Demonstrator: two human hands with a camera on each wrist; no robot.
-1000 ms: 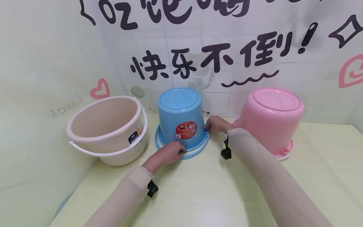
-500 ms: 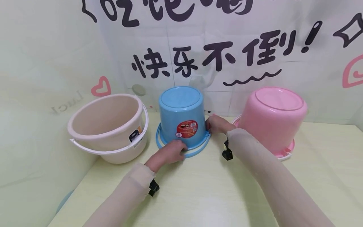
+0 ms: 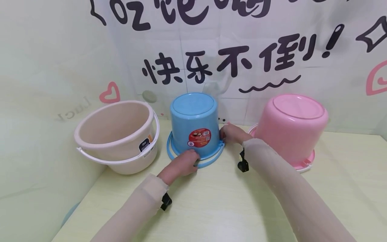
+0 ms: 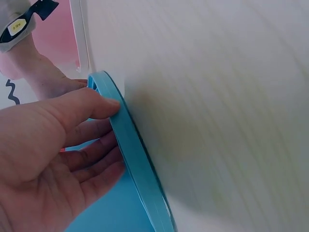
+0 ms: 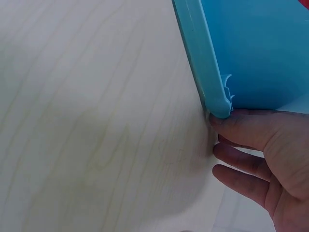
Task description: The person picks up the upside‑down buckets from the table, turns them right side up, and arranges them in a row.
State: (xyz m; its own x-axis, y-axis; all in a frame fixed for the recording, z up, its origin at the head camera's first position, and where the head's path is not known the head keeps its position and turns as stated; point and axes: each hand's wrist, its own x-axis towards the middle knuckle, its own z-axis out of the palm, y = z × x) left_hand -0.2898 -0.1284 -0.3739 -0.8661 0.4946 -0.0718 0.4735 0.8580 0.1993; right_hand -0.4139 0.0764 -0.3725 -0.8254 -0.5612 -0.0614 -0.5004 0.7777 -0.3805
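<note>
A blue bucket (image 3: 195, 114) with a round red label stands upside down on the table. Its blue handle (image 3: 210, 162) hangs low in front of the rim. My left hand (image 3: 182, 163) is at the front of the bucket; in the left wrist view, its thumb lies on the outer face of the handle with the fingers behind, pinching it. At the right side, my right hand (image 3: 234, 133) holds the bucket at the rim. The right wrist view has the thumb (image 5: 241, 129) right at the handle's rounded end, with some fingers partly hidden behind.
To the left stands an upright cream bucket (image 3: 133, 149), its white handle down in front. On the right, a pink bucket (image 3: 294, 134) sits upside down, partly behind my right sleeve (image 3: 287, 185). A printed cloth (image 3: 226, 84) hangs behind the pale wooden table (image 3: 217, 205).
</note>
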